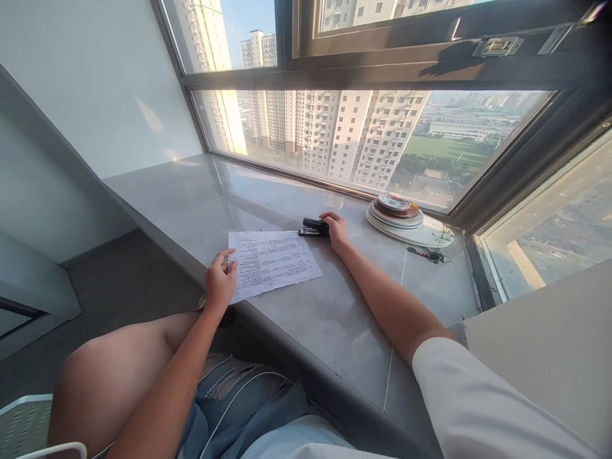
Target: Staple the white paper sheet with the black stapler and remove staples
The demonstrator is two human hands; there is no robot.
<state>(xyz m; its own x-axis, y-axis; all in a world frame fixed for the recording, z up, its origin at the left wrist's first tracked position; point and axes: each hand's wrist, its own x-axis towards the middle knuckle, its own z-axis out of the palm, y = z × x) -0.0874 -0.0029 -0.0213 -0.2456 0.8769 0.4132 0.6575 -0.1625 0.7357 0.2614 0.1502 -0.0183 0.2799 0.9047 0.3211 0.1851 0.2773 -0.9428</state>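
Note:
A printed sheet of paper [272, 262], possibly more than one layer, lies on the grey windowsill with its near left corner by the sill's edge. My left hand [220, 278] grips the paper's left edge, fingers curled over it and the thumb hidden from sight. Beyond the paper's far right corner, a black stapler [313, 227] rests on the sill with its jaw pointing left, over or right beside that corner. My right hand [335, 229] is closed around the stapler's rear end.
Stacked plates [406, 231] with a small brown-rimmed dish [396, 204] on top stand by the window at right. Keys or a dark trinket [433, 255] lie in front of them. The tiled windowsill [329, 331] drops off at its front edge above my legs.

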